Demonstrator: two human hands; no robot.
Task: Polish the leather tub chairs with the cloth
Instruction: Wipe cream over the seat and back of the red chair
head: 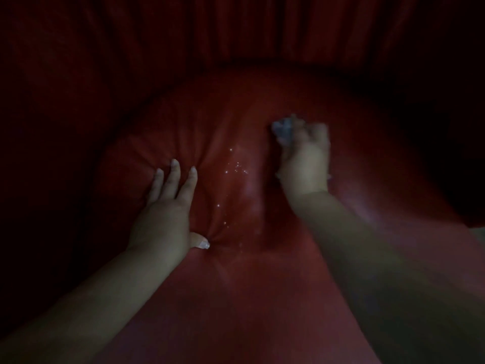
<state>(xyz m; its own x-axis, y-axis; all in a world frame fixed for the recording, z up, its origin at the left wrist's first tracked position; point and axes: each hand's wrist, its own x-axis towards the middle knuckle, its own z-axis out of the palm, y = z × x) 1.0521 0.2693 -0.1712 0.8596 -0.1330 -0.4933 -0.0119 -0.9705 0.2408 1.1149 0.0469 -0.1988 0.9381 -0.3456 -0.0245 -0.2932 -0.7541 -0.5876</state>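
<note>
I can't make out my right hand [304,153] clearly; it is motion-blurred, and the pale cloth [283,128] it grips shows only as a smeared scrap past the fingers [319,132]. The chair [236,127] back and far corners of its seat sink into darkness. Both forearms run off the bottom edge.

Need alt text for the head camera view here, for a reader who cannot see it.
A person's right hand grips a pale cloth against the red leather seat cushion of a tub chair, blurred as if mid-wipe. The left hand presses flat on the cushion, fingers spread, with small shiny droplets between the hands. The scene is dim.
</note>
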